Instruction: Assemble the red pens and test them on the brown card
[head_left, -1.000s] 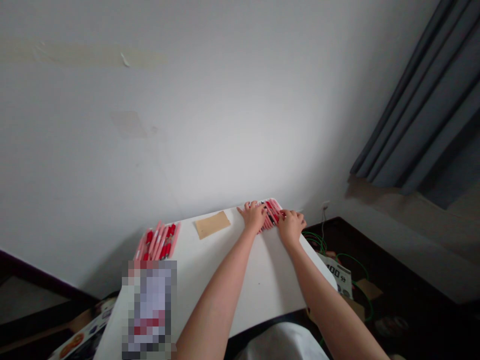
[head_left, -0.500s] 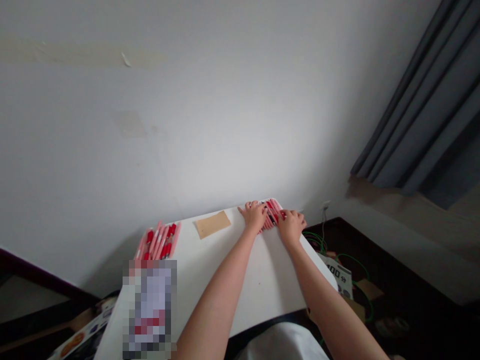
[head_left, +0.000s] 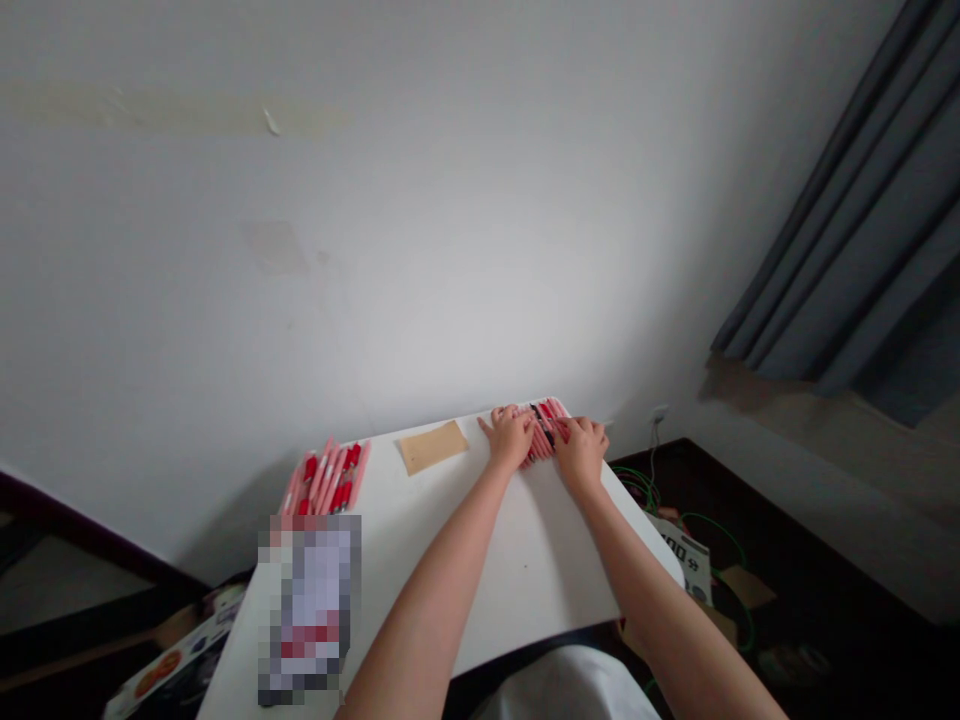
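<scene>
A row of slim pink pens (head_left: 540, 440) with red and black parts lies at the far right corner of the white table (head_left: 517, 560). My left hand (head_left: 511, 440) rests palm down on the left side of the row, its fingers spread and the little finger sticking outward. At the row's right side is my right hand (head_left: 582, 448), with bent fingers and its thumb against the pens. Parts of the row are hidden under both hands.
A tan piece of card (head_left: 433, 447) lies left of my hands. Farther left is a pile of pink and red pens (head_left: 330, 480), with a blurred-out object (head_left: 315, 600) in front. The wall (head_left: 450, 250) stands behind the table; green cable (head_left: 637, 485) and papers lie on the floor.
The view has shifted slightly, so everything sits a little farther right. Both hands stay at the row of pens, and the right hand's fingers look drawn in a little closer.
</scene>
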